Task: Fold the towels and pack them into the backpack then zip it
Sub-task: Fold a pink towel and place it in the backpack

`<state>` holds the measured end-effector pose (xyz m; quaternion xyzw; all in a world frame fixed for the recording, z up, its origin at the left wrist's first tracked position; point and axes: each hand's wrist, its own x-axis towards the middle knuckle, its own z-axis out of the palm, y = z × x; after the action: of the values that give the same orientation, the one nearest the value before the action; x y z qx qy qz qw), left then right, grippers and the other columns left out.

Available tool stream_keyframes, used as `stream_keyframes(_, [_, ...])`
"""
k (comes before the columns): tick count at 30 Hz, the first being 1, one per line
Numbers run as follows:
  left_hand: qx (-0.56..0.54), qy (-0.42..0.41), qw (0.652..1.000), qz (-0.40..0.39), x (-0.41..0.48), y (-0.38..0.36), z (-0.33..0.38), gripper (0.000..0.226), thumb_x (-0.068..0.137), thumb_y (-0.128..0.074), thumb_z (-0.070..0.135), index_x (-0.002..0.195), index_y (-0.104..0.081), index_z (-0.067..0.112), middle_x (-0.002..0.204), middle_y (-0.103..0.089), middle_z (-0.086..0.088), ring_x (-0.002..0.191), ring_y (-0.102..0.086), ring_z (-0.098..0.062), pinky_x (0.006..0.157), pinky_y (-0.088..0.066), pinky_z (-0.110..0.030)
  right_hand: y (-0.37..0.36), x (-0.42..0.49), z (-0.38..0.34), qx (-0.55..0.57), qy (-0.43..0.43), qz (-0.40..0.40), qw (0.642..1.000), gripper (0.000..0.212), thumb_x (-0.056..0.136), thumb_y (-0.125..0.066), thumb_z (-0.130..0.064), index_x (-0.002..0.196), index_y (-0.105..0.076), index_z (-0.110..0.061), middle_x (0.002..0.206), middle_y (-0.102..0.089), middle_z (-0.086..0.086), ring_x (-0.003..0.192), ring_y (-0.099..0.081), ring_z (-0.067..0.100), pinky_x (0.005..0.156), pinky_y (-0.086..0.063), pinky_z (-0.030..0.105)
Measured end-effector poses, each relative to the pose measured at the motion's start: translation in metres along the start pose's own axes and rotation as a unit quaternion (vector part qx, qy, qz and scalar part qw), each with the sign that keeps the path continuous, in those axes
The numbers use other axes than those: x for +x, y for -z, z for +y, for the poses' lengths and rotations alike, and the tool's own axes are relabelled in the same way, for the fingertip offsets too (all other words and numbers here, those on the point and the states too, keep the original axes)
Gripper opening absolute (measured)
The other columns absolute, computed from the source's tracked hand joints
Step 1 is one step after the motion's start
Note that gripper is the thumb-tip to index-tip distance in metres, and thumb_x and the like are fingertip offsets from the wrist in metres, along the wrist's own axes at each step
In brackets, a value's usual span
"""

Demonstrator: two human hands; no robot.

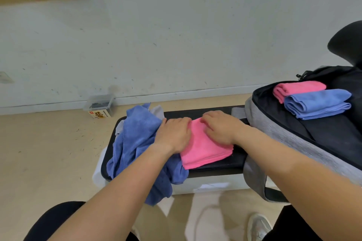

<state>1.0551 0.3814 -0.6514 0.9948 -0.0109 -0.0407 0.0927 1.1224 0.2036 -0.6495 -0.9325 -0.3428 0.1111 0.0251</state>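
On the black counter (221, 164) at centre, both hands press flat, fingers spread, on a folded pink towel (205, 150): left hand (173, 135) at nine o'clock, right hand (221, 127) at one. Loose blue towels (135, 139) lie left; the open backpack (290, 135) at three o'clock holds a second pink towel (297, 88) and a folded blue one (317, 103).

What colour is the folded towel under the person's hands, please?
Pink: the folded towel on the bench shows best in the head view.

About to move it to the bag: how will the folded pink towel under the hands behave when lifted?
The pink towel looks soft and floppy; its stacked layers would probably sag or unfold unless supported from below. It seems light, like the crumpled blue towel draping limply off the bench. Its fuzzy surface should grip rather than slip.
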Motion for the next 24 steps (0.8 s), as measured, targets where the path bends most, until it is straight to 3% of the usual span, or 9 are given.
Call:
stream_keyframes(3, [0.002, 0.046, 0.997, -0.062, 0.007, 0.020, -0.008, 0.066, 0.086, -0.054, 0.025, 0.148, -0.035, 0.020, 0.139, -0.052, -0.007, 0.123, -0.052, -0.029, 0.098, -0.046, -0.042, 0.022, 0.013, 0.006, 0.009, -0.016, -0.041, 0.999, 0.074, 0.086, -0.052, -0.012, 0.153, -0.022, -0.019, 0.154, -0.034, 0.007, 0.139, -0.033, 0.028, 0.111, -0.036, 0.044])
stream_keyframes(5, [0.002, 0.060, 0.994, -0.097, 0.010, 0.025, -0.010, 0.069, 0.079, -0.064, 0.030, 0.143, -0.041, 0.017, 0.130, -0.056, -0.006, 0.117, -0.054, -0.026, 0.092, -0.051, -0.041, 0.030, 0.017, 0.008, 0.009, -0.039, -0.099, 0.994, 0.088, 0.080, -0.061, -0.014, 0.155, -0.016, -0.019, 0.149, -0.038, 0.011, 0.136, -0.039, 0.031, 0.109, -0.039, 0.043])
stream_keyframes(6, [-0.009, 0.058, 0.993, -0.098, 0.013, 0.027, -0.010, 0.063, 0.075, -0.068, 0.030, 0.134, -0.050, 0.017, 0.122, -0.061, -0.004, 0.110, -0.057, -0.024, 0.088, -0.053, -0.040, 0.033, 0.017, 0.008, -0.003, -0.046, -0.105, 0.993, 0.088, 0.077, -0.066, -0.018, 0.153, -0.022, -0.018, 0.142, -0.044, 0.011, 0.130, -0.044, 0.032, 0.106, -0.042, 0.043])
stream_keyframes(9, [-0.079, 0.038, 0.994, -0.064, 0.017, 0.035, -0.008, 0.032, 0.070, -0.073, 0.024, 0.102, -0.068, 0.022, 0.093, -0.066, 0.005, 0.086, -0.062, -0.017, 0.069, -0.053, -0.033, 0.039, 0.013, 0.010, -0.018, -0.046, -0.071, 0.996, 0.051, 0.067, -0.075, -0.024, 0.114, -0.057, -0.018, 0.107, -0.054, 0.005, 0.101, -0.055, 0.027, 0.084, -0.052, 0.041])
stream_keyframes(11, [-0.092, 0.036, 0.995, -0.006, 0.014, 0.038, -0.007, 0.022, 0.070, -0.070, 0.025, 0.091, -0.065, 0.028, 0.086, -0.062, 0.009, 0.081, -0.060, -0.014, 0.064, -0.050, -0.031, 0.034, 0.004, 0.013, 0.003, -0.060, -0.023, 0.998, 0.031, 0.068, -0.073, -0.024, 0.092, -0.053, -0.023, 0.096, -0.047, -0.001, 0.089, -0.051, 0.023, 0.074, -0.050, 0.038])
stream_keyframes(14, [-0.104, 0.033, 0.992, 0.066, 0.009, 0.027, -0.005, 0.019, 0.075, -0.061, 0.020, 0.093, -0.061, 0.027, 0.088, -0.064, 0.008, 0.084, -0.060, -0.017, 0.065, -0.049, -0.033, 0.019, -0.014, 0.014, 0.062, -0.098, 0.076, 0.990, 0.022, 0.073, -0.062, -0.020, 0.087, -0.047, -0.030, 0.092, -0.046, -0.006, 0.087, -0.055, 0.023, 0.069, -0.047, 0.035])
stream_keyframes(17, [-0.219, 0.067, 0.969, 0.092, 0.006, 0.011, -0.007, 0.026, 0.078, -0.055, 0.012, 0.096, -0.063, 0.028, 0.086, -0.068, 0.009, 0.081, -0.064, -0.014, 0.066, -0.054, -0.033, 0.004, -0.016, 0.011, 0.124, -0.121, 0.145, 0.974, 0.019, 0.072, -0.056, -0.017, 0.086, -0.053, -0.031, 0.089, -0.058, -0.006, 0.088, -0.059, 0.023, 0.067, -0.048, 0.035])
stream_keyframes(22, [-0.336, 0.099, 0.932, 0.090, 0.009, 0.008, -0.006, 0.036, 0.071, -0.057, 0.002, 0.093, -0.065, 0.029, 0.073, -0.070, 0.003, 0.062, -0.069, -0.017, 0.060, -0.060, -0.038, 0.002, -0.011, 0.007, 0.275, -0.135, 0.166, 0.937, 0.024, 0.074, -0.063, -0.014, 0.095, -0.065, -0.025, 0.087, -0.069, -0.007, 0.083, -0.064, 0.016, 0.073, -0.054, 0.033])
stream_keyframes(24, [-0.343, 0.100, 0.930, 0.083, 0.009, 0.008, -0.006, 0.039, 0.065, -0.063, 0.000, 0.090, -0.065, 0.030, 0.072, -0.071, 0.003, 0.065, -0.070, -0.017, 0.063, -0.061, -0.041, 0.002, -0.014, 0.008, 0.326, -0.135, 0.153, 0.923, 0.024, 0.075, -0.065, -0.011, 0.094, -0.065, -0.025, 0.080, -0.069, -0.009, 0.079, -0.066, 0.014, 0.071, -0.055, 0.032])
